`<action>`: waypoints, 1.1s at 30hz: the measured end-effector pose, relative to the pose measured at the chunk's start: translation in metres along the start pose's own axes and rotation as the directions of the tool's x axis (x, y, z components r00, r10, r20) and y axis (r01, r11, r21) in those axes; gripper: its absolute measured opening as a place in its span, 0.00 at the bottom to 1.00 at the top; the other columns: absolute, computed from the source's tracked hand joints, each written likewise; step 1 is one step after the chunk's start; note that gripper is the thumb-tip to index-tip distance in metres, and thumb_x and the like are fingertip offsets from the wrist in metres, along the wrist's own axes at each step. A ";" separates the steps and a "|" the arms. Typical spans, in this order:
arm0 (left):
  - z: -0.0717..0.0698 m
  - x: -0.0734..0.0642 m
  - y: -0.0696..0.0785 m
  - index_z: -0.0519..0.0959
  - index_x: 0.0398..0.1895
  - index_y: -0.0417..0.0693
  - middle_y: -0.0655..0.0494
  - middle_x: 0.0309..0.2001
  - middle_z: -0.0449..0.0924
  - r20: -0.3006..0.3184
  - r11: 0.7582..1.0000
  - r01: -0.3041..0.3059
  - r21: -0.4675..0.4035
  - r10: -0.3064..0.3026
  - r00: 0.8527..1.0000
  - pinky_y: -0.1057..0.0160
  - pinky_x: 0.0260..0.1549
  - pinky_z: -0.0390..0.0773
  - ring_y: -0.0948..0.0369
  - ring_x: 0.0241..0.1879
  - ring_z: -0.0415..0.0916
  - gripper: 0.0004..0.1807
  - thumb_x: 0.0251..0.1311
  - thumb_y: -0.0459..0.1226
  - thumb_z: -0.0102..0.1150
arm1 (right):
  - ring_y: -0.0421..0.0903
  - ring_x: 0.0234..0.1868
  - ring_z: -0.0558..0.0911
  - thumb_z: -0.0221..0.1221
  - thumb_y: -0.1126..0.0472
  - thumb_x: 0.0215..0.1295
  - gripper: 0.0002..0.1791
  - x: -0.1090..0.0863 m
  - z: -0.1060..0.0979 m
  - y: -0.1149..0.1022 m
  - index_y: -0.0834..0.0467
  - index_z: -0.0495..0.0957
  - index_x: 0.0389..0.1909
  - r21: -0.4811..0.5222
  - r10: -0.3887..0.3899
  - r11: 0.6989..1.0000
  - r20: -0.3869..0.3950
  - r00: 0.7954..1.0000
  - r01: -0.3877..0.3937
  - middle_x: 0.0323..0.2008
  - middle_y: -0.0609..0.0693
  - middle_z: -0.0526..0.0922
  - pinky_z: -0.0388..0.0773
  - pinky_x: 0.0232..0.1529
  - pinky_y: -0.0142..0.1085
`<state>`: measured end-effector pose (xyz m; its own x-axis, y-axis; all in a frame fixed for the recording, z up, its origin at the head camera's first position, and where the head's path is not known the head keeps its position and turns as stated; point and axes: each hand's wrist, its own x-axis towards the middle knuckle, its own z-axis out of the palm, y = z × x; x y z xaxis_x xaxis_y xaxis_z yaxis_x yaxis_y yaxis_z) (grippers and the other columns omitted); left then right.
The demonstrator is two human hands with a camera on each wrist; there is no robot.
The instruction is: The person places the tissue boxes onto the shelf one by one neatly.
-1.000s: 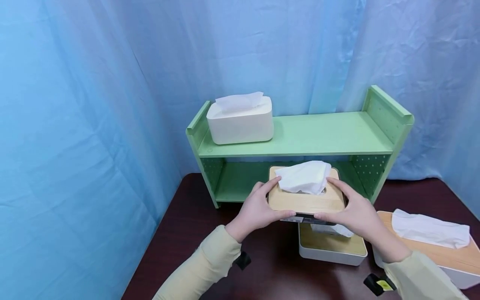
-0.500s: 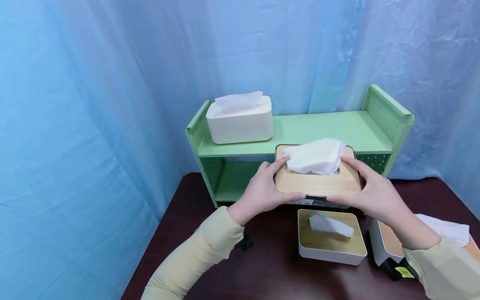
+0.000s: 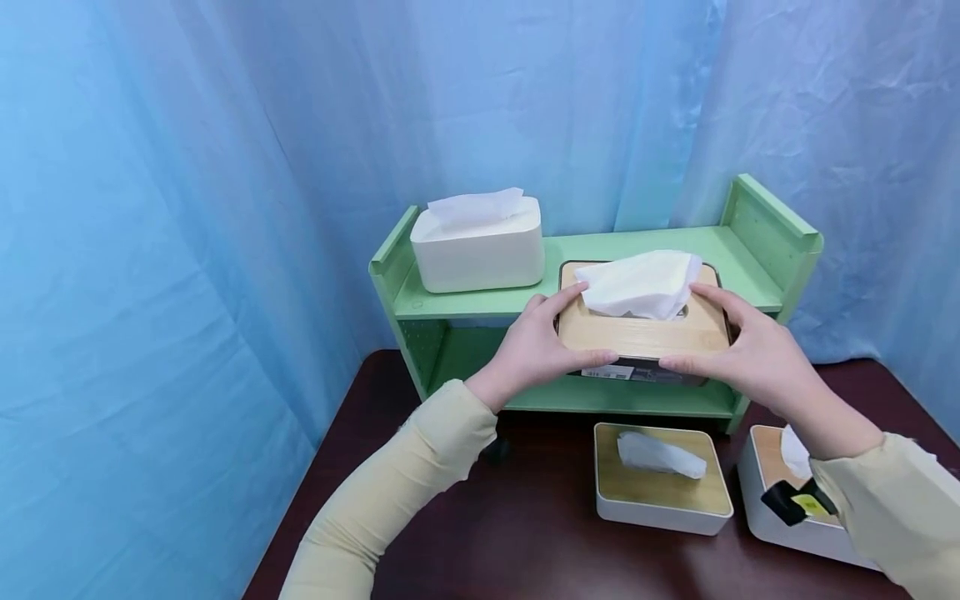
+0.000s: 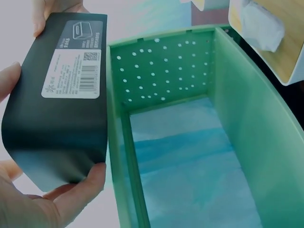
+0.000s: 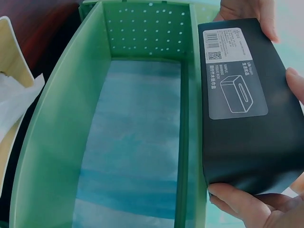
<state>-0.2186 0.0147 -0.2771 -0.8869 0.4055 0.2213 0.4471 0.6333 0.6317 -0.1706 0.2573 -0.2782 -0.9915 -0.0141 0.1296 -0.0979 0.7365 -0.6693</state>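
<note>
Both hands hold a black tissue box with a light wooden lid (image 3: 622, 337), a white tissue sticking out of its slot. My left hand (image 3: 534, 348) grips its left end and my right hand (image 3: 761, 367) its right end, thumbs on the near side, index fingers at the lid. In the head view the box overlaps the upper board of a green shelf (image 3: 742, 258). Printed labels show on its black side (image 4: 52, 118) in the left wrist view. A white tissue box (image 3: 480, 260) stands at the left of the upper board.
On the dark table (image 3: 480, 533) in front of the shelf sits a low white tissue box with a wooden lid (image 3: 615, 483). Right of it, a larger white box with a wooden lid (image 3: 787, 529) is partly hidden by my right sleeve. Blue curtains (image 3: 337, 125) hang behind.
Both hands have raised the black tissue box and carried it slightly right, from before the lower compartment to the upper board's level. The low white box is uncovered in view.
</note>
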 end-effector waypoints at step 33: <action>-0.017 0.061 -0.021 0.65 0.69 0.58 0.45 0.57 0.69 0.135 0.940 0.115 -0.321 -0.075 0.988 0.65 0.39 0.79 0.58 0.44 0.76 0.38 0.53 0.45 0.68 | 0.70 0.64 0.63 0.62 0.49 0.62 0.49 0.064 -0.034 0.010 0.53 0.43 0.75 0.196 0.008 0.979 0.217 0.976 -0.051 0.68 0.77 0.47 0.79 0.46 0.49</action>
<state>-0.2840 0.0147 -0.2638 -0.8940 0.4422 0.0716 0.2816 0.4306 0.8574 -0.2317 0.2861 -0.2518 -0.9872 -0.1550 -0.0374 -0.0619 0.5891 -0.8057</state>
